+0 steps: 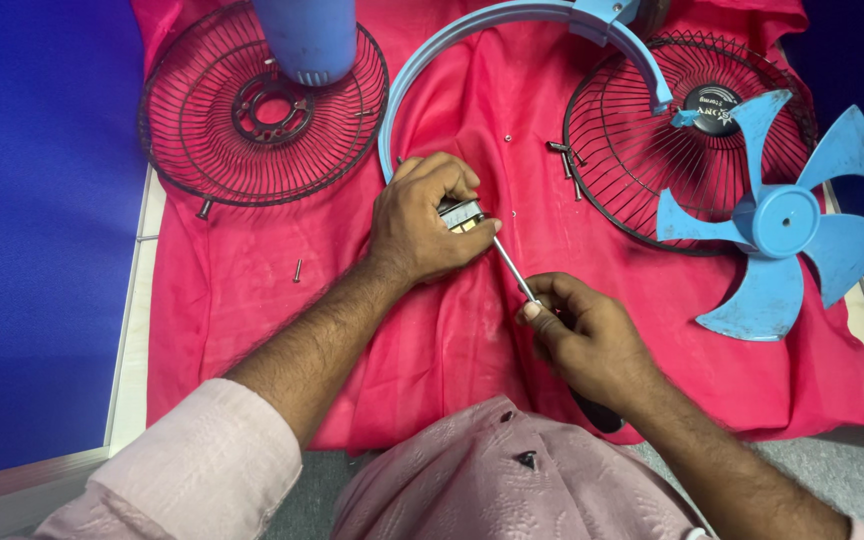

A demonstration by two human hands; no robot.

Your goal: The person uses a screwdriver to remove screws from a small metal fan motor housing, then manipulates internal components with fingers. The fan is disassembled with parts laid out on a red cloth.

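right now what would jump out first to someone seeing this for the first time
Likely the blue fan blade at the right, lying partly over a dark wire grille on the bright pink cloth. At centre, the left hand grips a small metal part while the right hand holds a screwdriver with its tip at that part. A second grille lies top left.

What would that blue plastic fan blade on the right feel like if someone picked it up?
The blue plastic fan blade is probably light for its size, its vanes being thin. The vanes likely flex a little, while the thick round hub looks stiff. Lying half on the dark wire grille, it may rock when pushed.
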